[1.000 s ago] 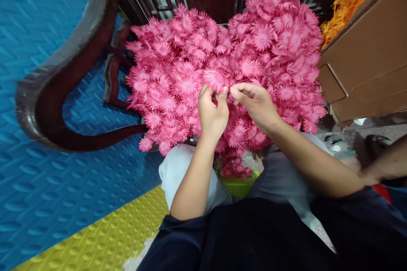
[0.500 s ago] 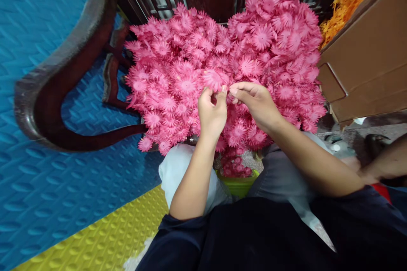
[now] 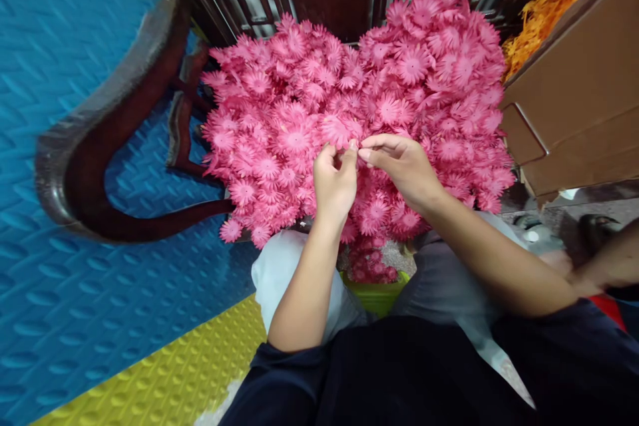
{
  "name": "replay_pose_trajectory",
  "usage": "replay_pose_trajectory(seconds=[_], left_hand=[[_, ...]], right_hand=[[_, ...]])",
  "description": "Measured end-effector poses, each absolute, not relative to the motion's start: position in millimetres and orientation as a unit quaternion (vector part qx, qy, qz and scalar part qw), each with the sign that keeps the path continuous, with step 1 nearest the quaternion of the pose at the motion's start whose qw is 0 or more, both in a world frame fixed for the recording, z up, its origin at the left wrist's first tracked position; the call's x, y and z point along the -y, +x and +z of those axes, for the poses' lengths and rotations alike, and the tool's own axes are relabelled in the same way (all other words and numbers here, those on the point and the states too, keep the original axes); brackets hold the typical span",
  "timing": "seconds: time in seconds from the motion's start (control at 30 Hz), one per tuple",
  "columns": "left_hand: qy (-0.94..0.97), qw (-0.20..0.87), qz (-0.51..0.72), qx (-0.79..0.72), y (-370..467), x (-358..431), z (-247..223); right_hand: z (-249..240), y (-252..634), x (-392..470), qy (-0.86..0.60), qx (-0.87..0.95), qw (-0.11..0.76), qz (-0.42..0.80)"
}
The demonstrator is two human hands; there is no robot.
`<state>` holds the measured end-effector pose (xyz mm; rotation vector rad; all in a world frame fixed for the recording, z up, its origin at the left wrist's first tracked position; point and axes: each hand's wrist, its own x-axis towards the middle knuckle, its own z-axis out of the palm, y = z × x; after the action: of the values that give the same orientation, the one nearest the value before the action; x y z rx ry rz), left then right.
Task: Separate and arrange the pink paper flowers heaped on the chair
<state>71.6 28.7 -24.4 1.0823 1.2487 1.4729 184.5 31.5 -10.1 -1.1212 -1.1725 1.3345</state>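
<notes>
A big heap of pink artificial flower heads fills the middle of the view. Over its near part, my left hand pinches a pink artificial flower between thumb and forefinger, its petals spread just beyond the fingertips. Right beside it, my right hand has thumb and forefinger pinched together close to the flower's underside. Whatever lies between those right fingertips is too small to make out. The tips of both hands nearly touch.
Between my knees stands a yellow-green container below more pink flowers. A curved dark wooden armrest is on the left, over blue matting. At right are a cardboard box, orange material and another person's limb.
The whole view has shifted slightly, with the scene sitting a little lower and further right. Both hands keep their pinches at the flower; the right fingers look slightly more parted.
</notes>
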Motion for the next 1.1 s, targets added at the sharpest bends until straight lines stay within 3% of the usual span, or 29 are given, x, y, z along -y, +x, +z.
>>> replay_pose_trajectory(seconds=[0.87, 1.1], left_hand=[[0.492, 0.393, 0.576, -0.522, 71.0, -29.2, -25.4], [0.446, 0.47, 0.58, -0.494, 74.0, -28.6, -27.2]], right_hand=[[-9.3, 185.0, -33.2, -0.474, 0.492, 0.505, 0.527], [-5.1, 183.0, -29.5, -0.499, 0.524, 0.513, 0.462]])
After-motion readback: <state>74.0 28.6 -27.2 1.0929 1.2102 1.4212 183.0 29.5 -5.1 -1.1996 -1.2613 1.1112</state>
